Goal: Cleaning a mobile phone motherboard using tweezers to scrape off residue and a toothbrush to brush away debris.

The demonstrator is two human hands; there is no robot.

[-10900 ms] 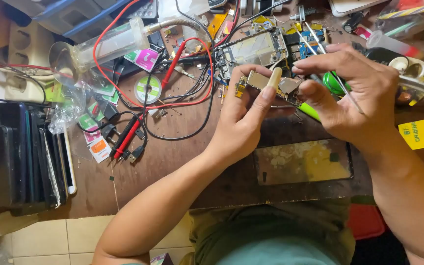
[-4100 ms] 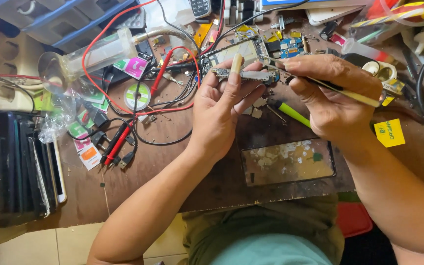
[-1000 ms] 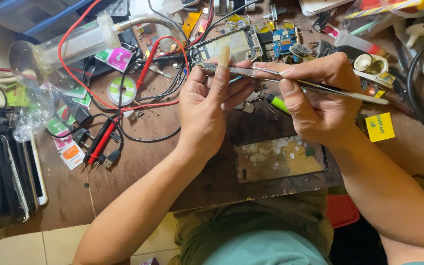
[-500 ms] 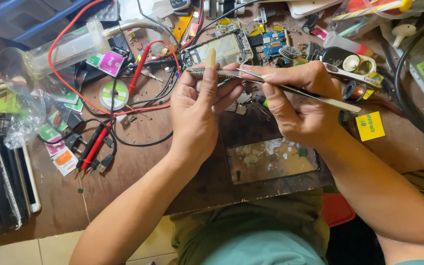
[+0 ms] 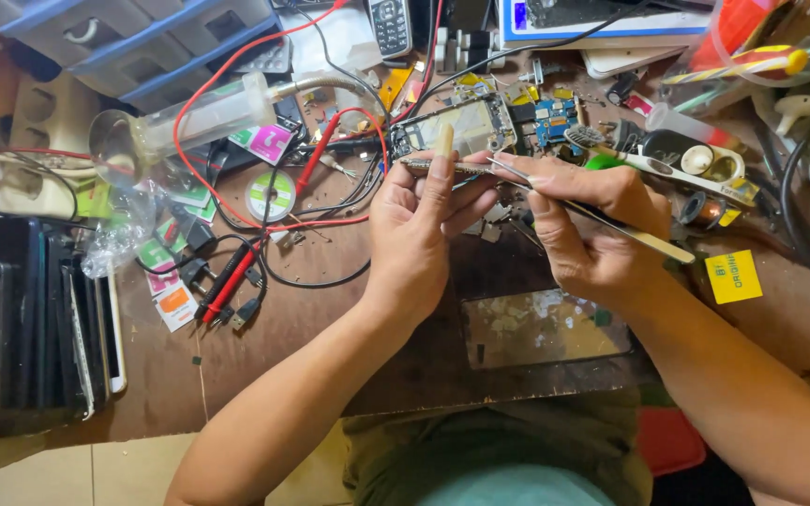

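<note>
My left hand [image 5: 419, 230] pinches a small thin circuit board part [image 5: 428, 165] edge-on between thumb and fingers, index finger pointing up. My right hand [image 5: 588, 230] grips metal tweezers [image 5: 602, 217], whose tips meet the small part at my left fingertips. Just behind the hands lies an opened phone frame [image 5: 457, 126] with a bare board and a blue circuit module [image 5: 555, 117] beside it. A green-handled tool [image 5: 602, 161] lies partly hidden behind my right hand.
Red and black probe leads [image 5: 236, 281] and a solder reel [image 5: 270, 195] lie left of the hands. A stack of phones [image 5: 30, 328] stands at far left. A glass plate [image 5: 541, 328] lies near the table edge, a yellow label [image 5: 733, 276] to the right.
Over the earlier frames my right hand swapped a green-handled tool for the tweezers. In the last second both hands stay together on the small part; the view has shifted slightly.
</note>
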